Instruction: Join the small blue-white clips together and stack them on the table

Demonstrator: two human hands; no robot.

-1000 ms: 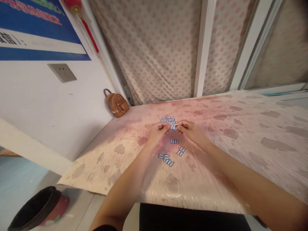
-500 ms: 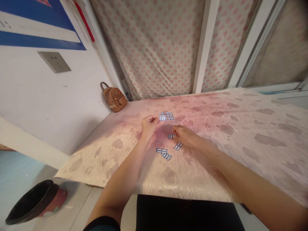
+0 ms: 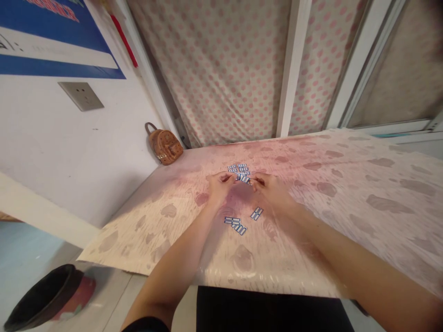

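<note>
A small flat blue-edged piece with white bars is stretched between my two hands above the table. My left hand pinches its left end, and the fingers of my right hand are closed at its right end. Just beyond it lie several similar pieces in a cluster. Nearer to me is an overlapping pair of these pieces, and a single tilted piece lies to its right, below my right hand. What the pieces are made of is too small to tell.
A patterned pinkish cloth covers the table. On its far left corner, against the wall, leans a small brown backpack-shaped bag. A dark-rimmed bin stands on the floor at lower left. Behind the table hangs a dotted curtain.
My right hand has lifted a piece off the table and carried it up and away from me toward my left hand. My left hand has come slightly right to meet it.
</note>
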